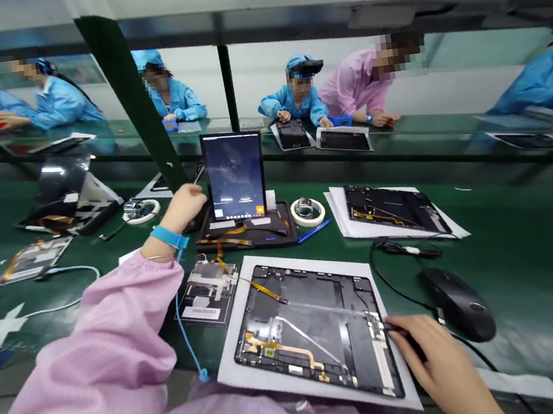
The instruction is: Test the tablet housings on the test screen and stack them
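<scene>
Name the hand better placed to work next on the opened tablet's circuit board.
Right, likely: the right hand is at the circuit board holding a dark tool; the left hand is beside the upright tablet.

A green workbench (518, 285) carries an opened tablet (312, 337) on a white sheet (230, 367). Right of that tablet lies a black computer mouse (458, 303); beyond it are a tape roll (308, 212), a blue pen (314, 230) and a second opened tablet (390, 210) on paper; left, a small electronic module (209, 292).
</scene>
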### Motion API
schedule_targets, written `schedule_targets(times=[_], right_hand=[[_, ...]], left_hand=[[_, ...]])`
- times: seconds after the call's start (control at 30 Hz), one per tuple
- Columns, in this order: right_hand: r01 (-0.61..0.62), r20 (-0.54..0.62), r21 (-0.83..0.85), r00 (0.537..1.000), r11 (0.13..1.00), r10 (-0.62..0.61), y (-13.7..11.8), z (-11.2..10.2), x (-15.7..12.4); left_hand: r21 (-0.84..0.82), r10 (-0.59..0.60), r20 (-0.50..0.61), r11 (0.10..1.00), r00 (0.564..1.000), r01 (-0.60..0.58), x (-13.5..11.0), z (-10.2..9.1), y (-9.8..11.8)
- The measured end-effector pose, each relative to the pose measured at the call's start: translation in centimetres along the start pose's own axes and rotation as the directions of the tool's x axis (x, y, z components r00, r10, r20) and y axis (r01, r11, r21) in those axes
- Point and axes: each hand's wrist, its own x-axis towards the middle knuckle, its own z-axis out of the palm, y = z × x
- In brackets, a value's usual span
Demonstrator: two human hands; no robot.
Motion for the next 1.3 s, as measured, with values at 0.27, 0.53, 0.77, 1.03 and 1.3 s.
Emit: schedule_targets(times=[0.27, 0.53, 0.77, 1.03, 1.3], right_hand=[[0.013, -0.023, -0.022, 1.0, 1.0, -0.013, 0.0, -0.1, 0.2], [0.024, -0.031, -0.05, 0.999, 0.998, -0.025, 0.3, -0.1, 0.0], [0.057, -0.065, -0.065, 0.996, 0.996, -0.062, 0.8, 0.2, 0.0], [0.073, -0.087, -0.067, 0.993, 0.995, -0.079, 1.0, 0.3, 0.1], [0.075, -0.094, -0.07, 0.992, 0.995, -0.082, 0.7, 0.1, 0.3]], left_hand=[[-0.059, 0.102, 0.293, 0.994, 0.951, -0.088, 0.1, 1.6, -4.1], [-0.051, 0.128, 0.17, 0.991, 0.977, -0.122, -0.4, 2.2, -4.4], [-0.254, 0.062, 0.058, 0.966, 0.996, -0.045, 2.4, 0.8, -2.4], [-0.333, 0.079, 0.018, 0.94, 0.997, -0.069, 3.5, 1.8, -2.3], [-0.39, 0.076, -0.016, 0.918, 0.997, -0.077, 3.8, 2.5, -2.2]])
